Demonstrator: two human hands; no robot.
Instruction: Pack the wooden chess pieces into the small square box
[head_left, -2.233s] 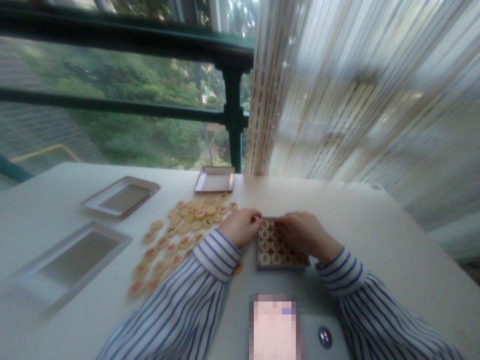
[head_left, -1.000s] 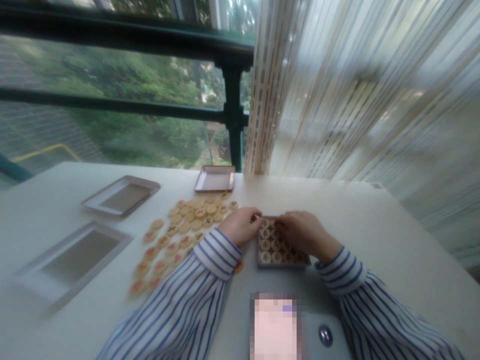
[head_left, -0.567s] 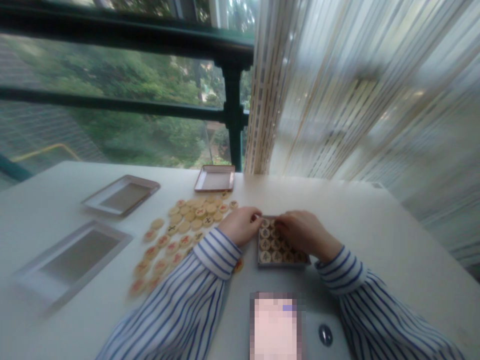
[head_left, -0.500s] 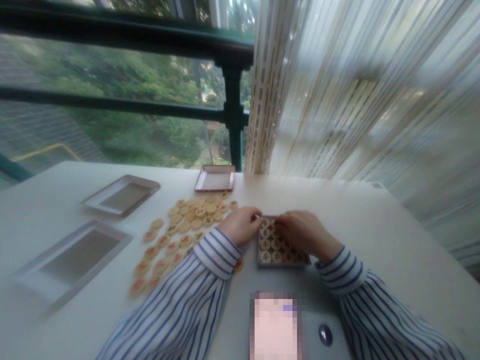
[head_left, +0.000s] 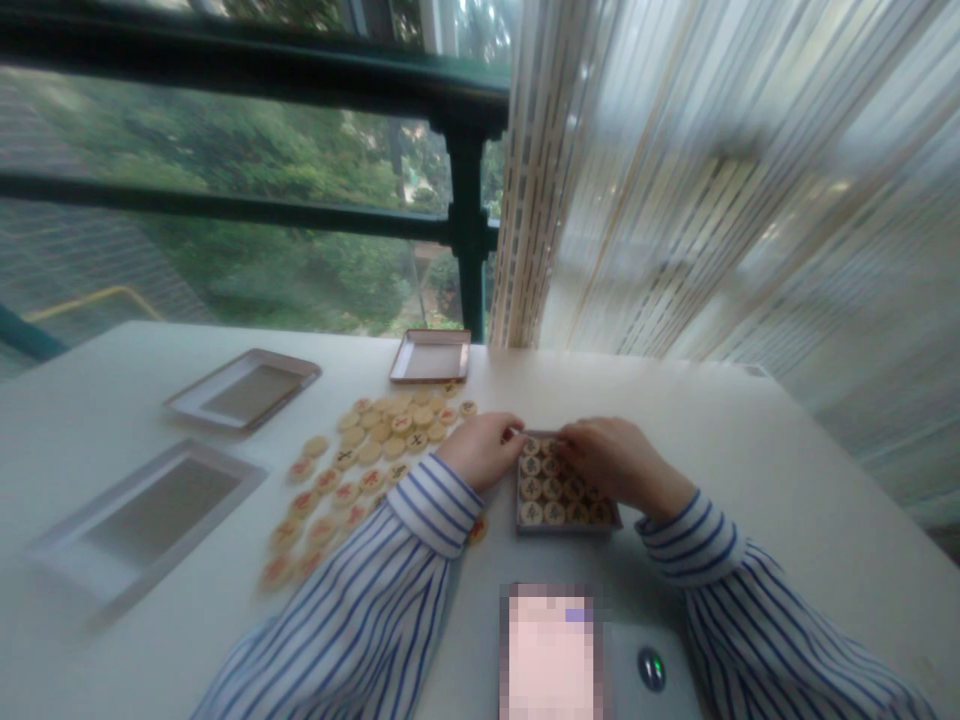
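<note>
A shallow box [head_left: 570, 531] holds rows of round wooden Chinese chess pieces [head_left: 531, 489] with dark characters. At its upper left corner, my left hand [head_left: 480, 450] has its fingers curled against the rim. My right hand [head_left: 624, 465] reaches over the box from the right, fingers bent together and pointing down at the far row. Its fingertips are hidden, as is whatever lies under them. Left of the box spread many loose Chinese chess pieces [head_left: 371, 478], some red-marked, some dark-marked, some blank side up. My left sleeve covers part of them.
Three shallow trays stand on the white table [head_left: 750, 450]: a near-left tray [head_left: 64, 545], a tray behind it [head_left: 241, 428] and a small tray [head_left: 429, 381] at the far edge. A blurred-out phone-like object [head_left: 551, 655] and a dark oval object with green light [head_left: 651, 669] lie in front.
My right hand has shifted slightly right over the box. A green light now shows on the dark oval object. My left hand stays where it was.
</note>
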